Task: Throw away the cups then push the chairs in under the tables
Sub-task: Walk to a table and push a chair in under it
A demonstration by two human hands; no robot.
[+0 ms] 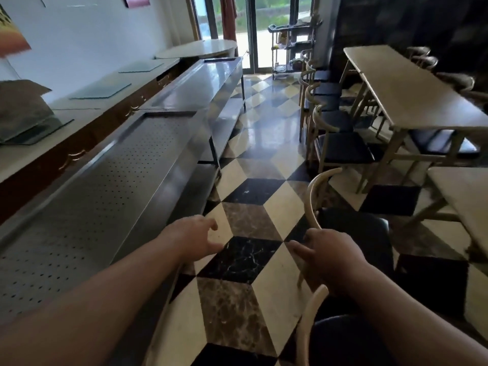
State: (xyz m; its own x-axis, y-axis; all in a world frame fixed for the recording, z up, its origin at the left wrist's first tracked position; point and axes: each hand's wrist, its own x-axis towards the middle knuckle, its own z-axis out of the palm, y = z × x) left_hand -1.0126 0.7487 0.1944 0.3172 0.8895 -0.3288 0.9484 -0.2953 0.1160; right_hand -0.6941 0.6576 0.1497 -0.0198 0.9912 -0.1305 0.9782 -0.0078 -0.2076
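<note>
Room: I see a checkered marble floor (248, 196) running down an aisle, a long perforated stainless-steel bench (111, 186) on my left, pale wooden dining benches (412, 93) on my right.
Progress: no cups show anywhere in view, so I judge that part done or out of sight; the chair work is under way.
Far chairs: the pale bentwood chairs with dark seats (338, 143) along the far wooden bench look largely tucked in, seats partly under the top.
Near chair: a pale curved-back chair with black padded seat (353, 231) stands out in the aisle, apart from the nearest wooden bench (464, 207); I judge it is left to push.
Axis: its backrest arc runs along the aisle; the seat faces right, toward that bench, so the push goes rightward.
Right hand (330, 257): resting on the backrest rail, fingers draped over it; I cannot tell whether they close round it.
Left hand (195, 236): spread, holding nothing, over the floor.
</note>
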